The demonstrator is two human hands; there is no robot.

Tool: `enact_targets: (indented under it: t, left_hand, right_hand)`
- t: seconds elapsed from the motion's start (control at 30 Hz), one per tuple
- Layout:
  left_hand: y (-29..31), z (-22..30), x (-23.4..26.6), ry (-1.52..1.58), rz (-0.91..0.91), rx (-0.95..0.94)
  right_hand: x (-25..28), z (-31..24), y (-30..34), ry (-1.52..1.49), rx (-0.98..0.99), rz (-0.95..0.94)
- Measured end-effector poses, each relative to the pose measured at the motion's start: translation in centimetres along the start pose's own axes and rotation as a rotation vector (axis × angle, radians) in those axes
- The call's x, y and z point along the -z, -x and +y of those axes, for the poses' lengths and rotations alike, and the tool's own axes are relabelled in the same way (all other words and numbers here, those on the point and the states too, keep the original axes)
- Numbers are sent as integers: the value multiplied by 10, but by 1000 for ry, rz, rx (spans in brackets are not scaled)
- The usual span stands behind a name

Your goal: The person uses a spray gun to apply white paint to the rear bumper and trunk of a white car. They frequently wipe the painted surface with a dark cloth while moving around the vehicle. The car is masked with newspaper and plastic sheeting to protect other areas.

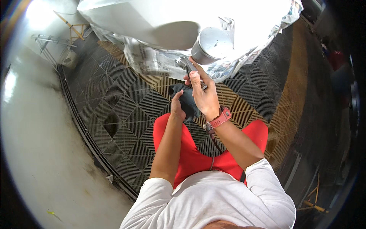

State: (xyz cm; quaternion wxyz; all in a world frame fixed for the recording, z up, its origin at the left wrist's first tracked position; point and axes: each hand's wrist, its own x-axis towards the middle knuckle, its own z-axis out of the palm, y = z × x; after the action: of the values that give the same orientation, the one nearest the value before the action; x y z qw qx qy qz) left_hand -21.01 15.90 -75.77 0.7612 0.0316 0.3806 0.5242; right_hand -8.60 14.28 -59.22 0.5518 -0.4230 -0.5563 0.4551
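My right hand [206,95] is wrapped round a metal spray gun [186,64] whose large grey cup [206,55] stands up on top. The gun's front points up and to the left, close to a glossy white panel [160,13]. My left hand [177,106] is closed on a dark grey cloth [189,102], which hangs just below the gun and left of my right wrist. A dark hose [217,147] runs down from below my right wrist between my knees. My right fingers partly hide the gun's handle.
Newspaper sheets [146,61] hang along the panel's lower edge. Ribbed floor tiles [122,110] in dark grey and yellow lie beneath me. A pale wall [34,145] runs along the left, with a metal stand [51,42] and a yellow frame [72,28] at the far left.
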Motion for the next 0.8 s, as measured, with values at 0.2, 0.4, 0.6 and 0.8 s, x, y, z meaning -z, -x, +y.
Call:
enact_targets:
  t: [0.2,0.4,0.6,0.8]
  left_hand:
    - [-39,-12,38,65,-107,-110]
    - [-30,-8,22,60,-121,-139]
    - [-25,1,23,64,-92,-106]
    - [-40,9,42,91,-21,4]
  right_hand:
    - [-51,-2,-13,82,78,-102]
    - [-65,-26,-24,-74,-141,-197]
    - [-48,-14,-13,-123,-19,64]
    - [14,-1,17,-153,-29,380]
